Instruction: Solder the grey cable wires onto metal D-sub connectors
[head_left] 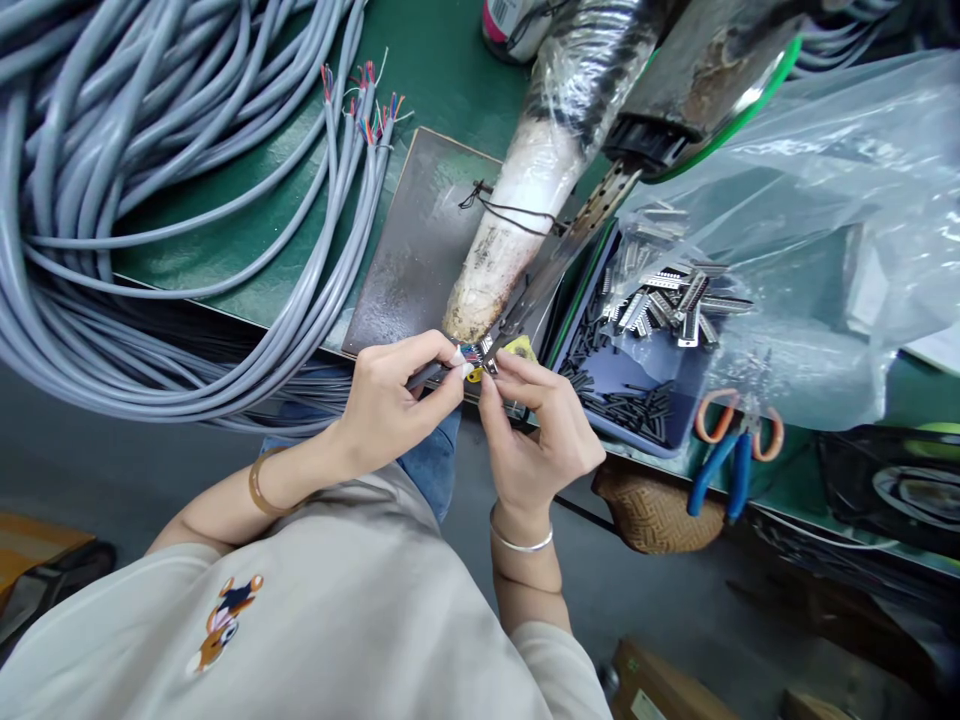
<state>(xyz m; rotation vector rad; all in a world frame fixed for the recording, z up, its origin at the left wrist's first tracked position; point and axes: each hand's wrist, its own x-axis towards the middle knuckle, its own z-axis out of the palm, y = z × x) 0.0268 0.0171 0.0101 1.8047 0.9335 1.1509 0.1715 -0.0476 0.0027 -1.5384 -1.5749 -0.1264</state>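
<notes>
My left hand (401, 395) is closed in a pinch on the end of a grey cable, whose thin coloured wires (471, 354) fan out past the fingertips. White wrapping covers the tips of its thumb and finger. Opposite it, my right hand (540, 420) pinches a small metal connector (489, 362) between thumb and fingers. Wires and connector meet right under the tip of a soldering iron (540, 265) that points down from above. Whether the wires are joined to the connector is too small to tell. Just behind the fingers lies a small yellow piece (521, 347).
Coiled grey cables (187, 180) fill the left. A dark plate (420, 230) lies under a plastic-wrapped tube (517, 180). To the right, a blue tray (611, 365) holds black sleeves and metal connectors (664, 300) in a clear bag (810, 220). Blue-handled pliers (724, 465) and orange-handled scissors (766, 440) lie near the edge.
</notes>
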